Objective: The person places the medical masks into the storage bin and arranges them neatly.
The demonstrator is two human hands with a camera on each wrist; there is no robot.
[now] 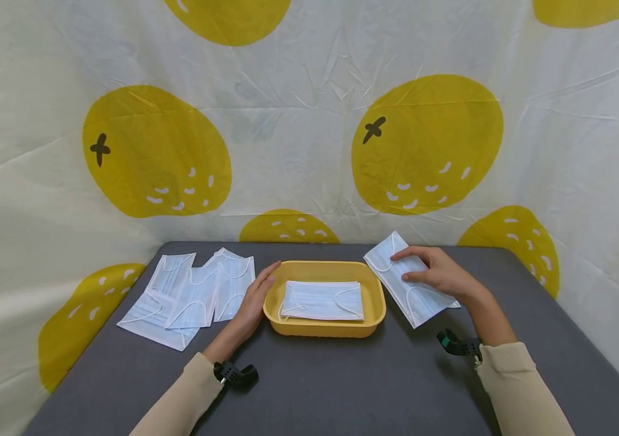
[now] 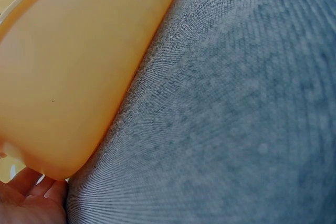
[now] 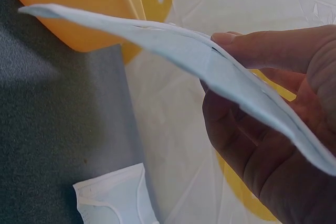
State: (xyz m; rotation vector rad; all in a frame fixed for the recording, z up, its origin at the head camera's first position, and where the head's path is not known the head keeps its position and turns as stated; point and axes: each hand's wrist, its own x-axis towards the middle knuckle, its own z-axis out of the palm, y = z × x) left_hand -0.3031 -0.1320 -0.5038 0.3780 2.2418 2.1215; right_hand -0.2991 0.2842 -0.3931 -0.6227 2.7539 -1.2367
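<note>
My right hand pinches a pale blue pleated face mask between thumb and fingers, to the right of the yellow basket. In the right wrist view the mask is seen edge-on, slightly bowed and raised off the table. Another face mask lies lower in that view, on the table. My left hand rests along the basket's left side with extended fingers; the left wrist view has its fingers at the basket's corner. Inside the basket lies a face mask with its white ear loops on top.
Several face masks lie overlapping at the left of the dark grey table. A white curtain with yellow fruit shapes hangs behind the table and along its sides. Black wrist straps sit over beige sleeves.
</note>
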